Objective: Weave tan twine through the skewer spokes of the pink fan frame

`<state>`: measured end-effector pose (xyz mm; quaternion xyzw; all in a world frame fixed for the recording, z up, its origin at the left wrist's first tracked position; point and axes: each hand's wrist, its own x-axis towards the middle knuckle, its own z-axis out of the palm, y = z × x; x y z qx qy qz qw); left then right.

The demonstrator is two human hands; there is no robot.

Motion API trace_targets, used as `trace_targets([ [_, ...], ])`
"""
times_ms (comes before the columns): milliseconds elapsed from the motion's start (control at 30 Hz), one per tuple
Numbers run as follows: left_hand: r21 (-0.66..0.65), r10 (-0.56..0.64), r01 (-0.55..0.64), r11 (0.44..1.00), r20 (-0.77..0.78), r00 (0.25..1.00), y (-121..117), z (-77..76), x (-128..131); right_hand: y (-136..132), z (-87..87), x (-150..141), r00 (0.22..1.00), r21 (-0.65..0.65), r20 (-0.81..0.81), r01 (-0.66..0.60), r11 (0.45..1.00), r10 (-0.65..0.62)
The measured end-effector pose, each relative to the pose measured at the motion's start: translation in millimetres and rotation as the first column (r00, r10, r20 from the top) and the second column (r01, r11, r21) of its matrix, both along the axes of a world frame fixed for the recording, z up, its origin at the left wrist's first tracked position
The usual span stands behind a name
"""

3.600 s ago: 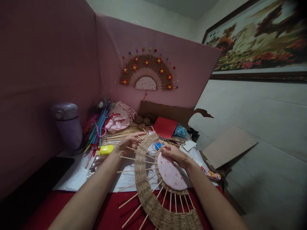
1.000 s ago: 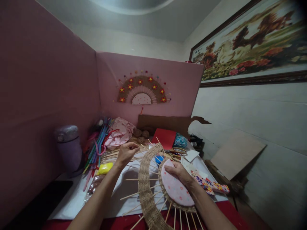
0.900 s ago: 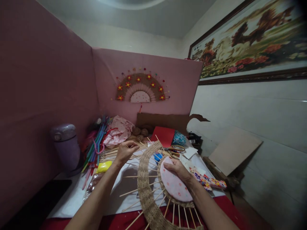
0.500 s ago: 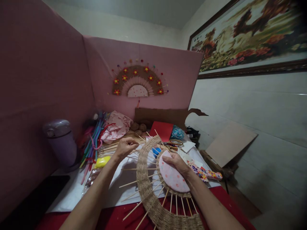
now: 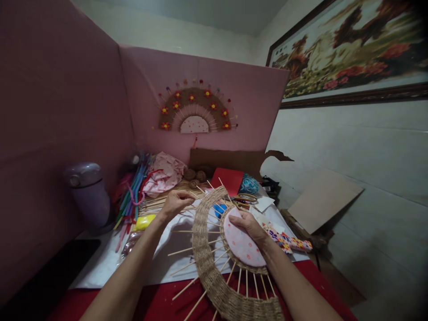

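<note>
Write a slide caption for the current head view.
Right hand grips a woven fan; left hand pinches near its sticks.

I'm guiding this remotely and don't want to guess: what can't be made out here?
All in the head view:
Left hand: whatever its fingertips pinch is too small to tell.
Right hand: fingers underneath, hidden by the dotted half-circle.
Woven band: lowest part, cut off by the bottom edge.

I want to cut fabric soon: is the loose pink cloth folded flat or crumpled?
Crumpled: the pink cloth lies in a raised, creased heap with no neat folds.
</note>
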<state>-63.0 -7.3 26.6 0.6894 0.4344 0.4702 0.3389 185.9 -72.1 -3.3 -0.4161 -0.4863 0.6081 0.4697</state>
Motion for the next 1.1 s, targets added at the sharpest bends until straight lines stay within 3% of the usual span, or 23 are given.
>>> trace_targets([
  [100, -0.06, 0.002, 0.002, 0.998, 0.065, 0.998, 0.2, -0.6, 1.2, 0.7, -0.6, 0.2, 1.0, -0.002, -0.01, 0.005, 1.0, -0.005],
  [233, -0.027, 0.016, -0.014, 1.0, 0.072, 0.997, 1.0, -2.0, 1.4, 0.1, 0.7, -0.1, 1.0, -0.003, -0.013, 0.003, 1.0, -0.003],
  [567, 0.187, 0.18, -0.141, 0.972, -0.21, 0.961, 5.5, -7.2, -3.1, 3.6, -4.9, 1.0, 1.0, -0.005, -0.002, -0.002, 1.0, 0.002],
  [967, 0.371, 0.224, -0.148, 0.917, -0.171, 0.959, 6.8, -5.8, -5.8, 5.4, -6.7, 1.1, 1.0, -0.003, 0.001, 0.0, 1.0, 0.0],
  [1100, 0.212, 0.198, -0.19, 0.959, -0.016, 0.98, 10.1, -5.8, -6.1, 4.7, -6.3, 0.6, 1.0, -0.015, 0.004, -0.006, 1.0, 0.006],
])
